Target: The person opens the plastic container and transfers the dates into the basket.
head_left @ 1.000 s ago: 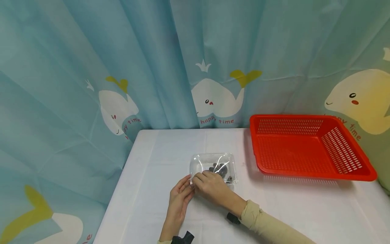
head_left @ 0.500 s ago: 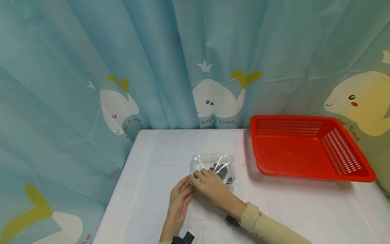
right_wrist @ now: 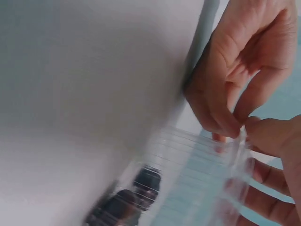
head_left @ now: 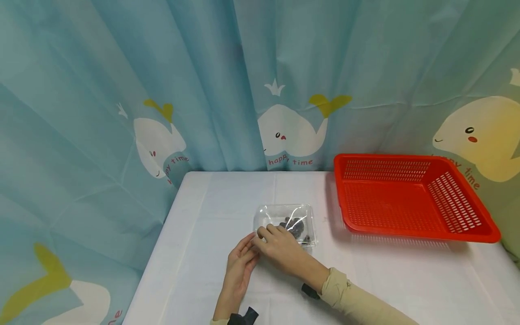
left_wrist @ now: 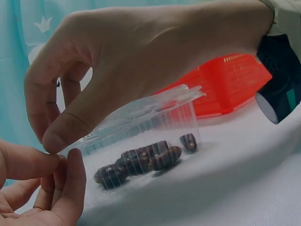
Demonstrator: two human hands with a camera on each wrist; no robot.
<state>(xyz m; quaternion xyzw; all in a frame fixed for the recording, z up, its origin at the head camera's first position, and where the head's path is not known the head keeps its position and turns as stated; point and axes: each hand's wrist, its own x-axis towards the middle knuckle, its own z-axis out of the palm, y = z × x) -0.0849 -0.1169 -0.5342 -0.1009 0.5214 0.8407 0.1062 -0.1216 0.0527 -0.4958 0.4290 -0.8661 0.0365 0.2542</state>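
Note:
A clear plastic clamshell box [head_left: 300,210] sits on the white tablecloth, its lid down. Several dark brown, glossy oval pieces [left_wrist: 136,160] lie inside it; their exact kind is unclear. At the box's near left corner my left hand [head_left: 239,268] pinches the rim between thumb and fingers, as the right wrist view shows. My right hand [head_left: 283,252] reaches over from the right, fingers bent above the lid and thumb pressed to the same corner. In the left wrist view, the right thumb tip meets the left fingertips. The hands partly hide that corner.
A red perforated plastic basket [head_left: 386,203] stands at the back right of the table, with nothing seen in it. Blue-green curtains [head_left: 211,81] printed with whales hang behind and to the left. A dark camera mount [head_left: 310,291] is strapped to the right wrist.
My right fingers have risen slightly off the lid, and the right thumb has shifted a little left toward my left fingertips. My left hand and the box have barely moved.

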